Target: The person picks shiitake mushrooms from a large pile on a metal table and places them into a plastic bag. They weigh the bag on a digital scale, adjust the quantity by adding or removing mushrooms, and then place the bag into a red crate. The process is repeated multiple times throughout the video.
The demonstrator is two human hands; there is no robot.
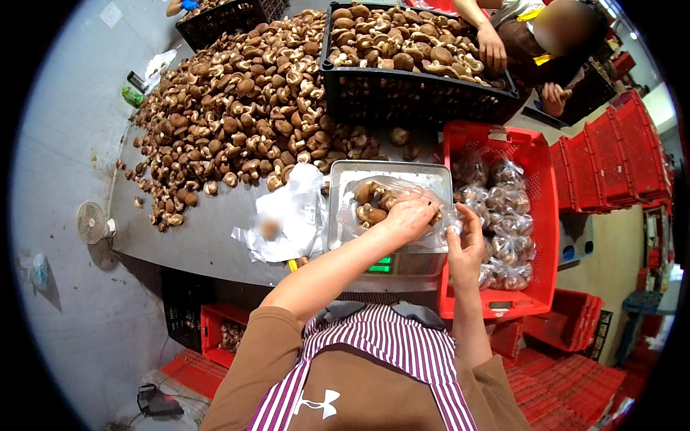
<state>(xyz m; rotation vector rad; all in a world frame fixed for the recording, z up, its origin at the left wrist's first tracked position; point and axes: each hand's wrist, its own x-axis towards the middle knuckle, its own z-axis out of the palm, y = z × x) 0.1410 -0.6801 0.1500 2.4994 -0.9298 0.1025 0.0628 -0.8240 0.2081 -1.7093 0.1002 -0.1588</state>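
Note:
A clear plastic bag (347, 215) holding several brown mushrooms (371, 213) lies on the metal weighing tray (392, 169) of a scale. My left hand (411, 220) reaches across the tray with its fingers curled down at the bag's right end, among mushrooms. What those fingertips grip is hidden. Just right of it, my right hand (466, 244) is closed, pinching the bag's plastic edge between thumb and fingers. Below the tray glows the scale's green display (381, 265).
Loose mushrooms (237, 108) heap over the table's left and far side. White plastic bags (291, 219) lie left of the scale. Bagged mushrooms (512, 224) fill a red crate (543, 276) at right. Beyond stands a black crate (417, 97) of mushrooms, a co-worker's hand (491, 49) in it.

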